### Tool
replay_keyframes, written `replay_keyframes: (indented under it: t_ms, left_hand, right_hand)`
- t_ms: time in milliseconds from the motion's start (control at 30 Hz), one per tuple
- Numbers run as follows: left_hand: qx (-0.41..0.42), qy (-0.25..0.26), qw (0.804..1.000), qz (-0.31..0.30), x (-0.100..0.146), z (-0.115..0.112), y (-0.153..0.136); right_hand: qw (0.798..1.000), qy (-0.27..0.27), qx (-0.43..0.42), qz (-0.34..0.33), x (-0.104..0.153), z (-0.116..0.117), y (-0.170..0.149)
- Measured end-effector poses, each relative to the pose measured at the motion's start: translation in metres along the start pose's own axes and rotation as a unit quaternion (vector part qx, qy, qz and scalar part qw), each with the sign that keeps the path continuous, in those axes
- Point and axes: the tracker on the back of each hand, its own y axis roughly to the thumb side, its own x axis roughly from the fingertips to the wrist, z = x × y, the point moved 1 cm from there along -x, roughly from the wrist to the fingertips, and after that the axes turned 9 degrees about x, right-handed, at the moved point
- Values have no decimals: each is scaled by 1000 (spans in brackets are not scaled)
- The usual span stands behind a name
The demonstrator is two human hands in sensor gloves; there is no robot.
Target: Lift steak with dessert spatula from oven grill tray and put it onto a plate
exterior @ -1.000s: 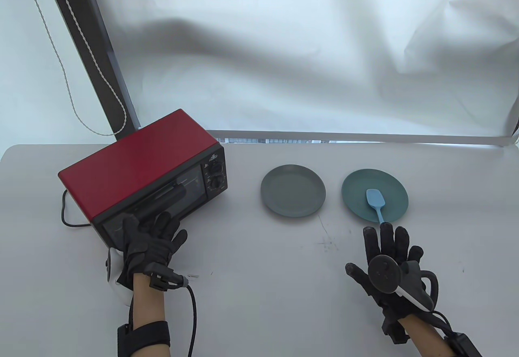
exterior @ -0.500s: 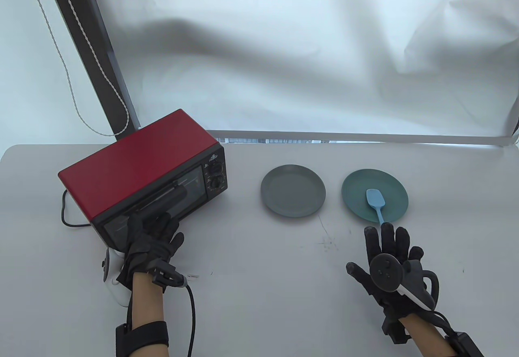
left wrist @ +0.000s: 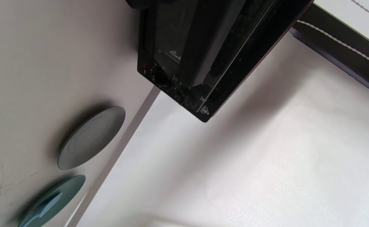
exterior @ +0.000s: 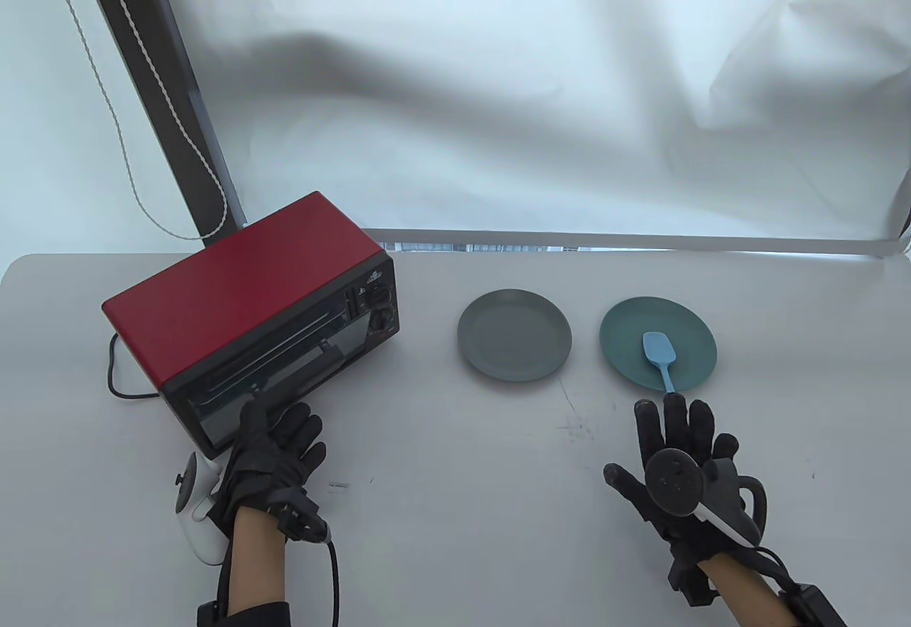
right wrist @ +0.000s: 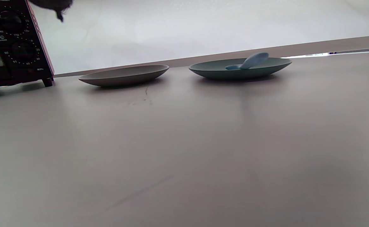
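Observation:
A red toaster oven (exterior: 242, 285) stands at the table's left. My left hand (exterior: 277, 424) grips its door handle (left wrist: 203, 47), and the glass door (exterior: 285, 371) hangs partly open with a gap along its top. No steak or grill tray shows. A light blue spatula (exterior: 658, 349) lies with its blade on the teal plate (exterior: 626, 324), its handle pointing toward me. An empty grey plate (exterior: 514, 334) sits left of that plate. My right hand (exterior: 672, 442) lies flat and open on the table, fingertips just short of the spatula's handle.
The oven's black power cord (exterior: 112, 371) loops off its left side. A white cloth backdrop (exterior: 534, 122) hangs behind the table's far edge, and a dark post with a beaded cord (exterior: 164, 86) rises behind the oven. Bare tabletop (exterior: 455, 485) lies between my hands.
My left hand has drawn the handle down and toward me, swinging the oven door from closed to partly open. My right hand has stayed in place.

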Motion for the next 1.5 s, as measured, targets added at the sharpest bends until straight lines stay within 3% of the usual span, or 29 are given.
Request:
replay_keyframes:
  t_ms: [400,1167,1500]
  left_hand:
    - [12,12,999,46,19,-6,-21]
    - [-13,32,993,116,27,-16,-48]
    - [-8,69,989,133,31,-17,-65]
  right_hand:
    - [1000,-5,-1,-10,1,2,3]
    - [1000,-18,-8,-14,3,1,1]
    - [1000,-25,-14,-10,4,-1,-2]
